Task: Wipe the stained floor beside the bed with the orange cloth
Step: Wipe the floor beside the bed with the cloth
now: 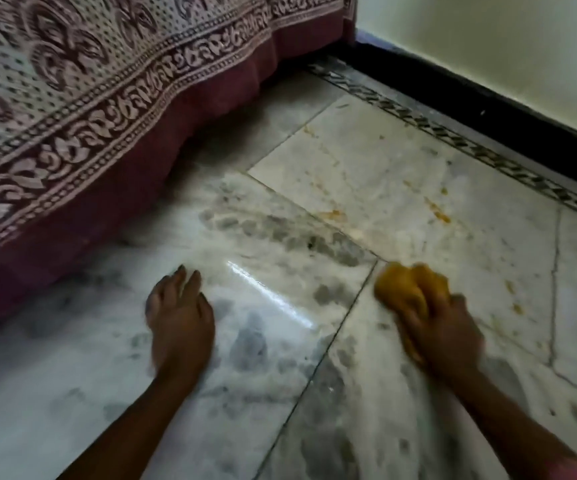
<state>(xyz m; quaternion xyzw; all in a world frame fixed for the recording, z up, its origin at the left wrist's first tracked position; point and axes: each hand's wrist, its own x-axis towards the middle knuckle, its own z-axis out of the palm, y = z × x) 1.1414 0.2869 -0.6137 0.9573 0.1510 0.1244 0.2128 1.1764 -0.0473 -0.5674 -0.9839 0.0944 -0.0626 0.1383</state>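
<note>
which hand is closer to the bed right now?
Left. The left hand rests on the floor just off the bed's maroon hem; the right hand grips the orange cloth farther out, past the tile joint.

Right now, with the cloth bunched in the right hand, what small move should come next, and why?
Probably slide the orange cloth forward onto the yellow-brown stains ahead of it. The right hand grips the cloth on the marble floor, short of those smears, which look unwiped; the left hand rests flat on the floor, bracing.
</note>
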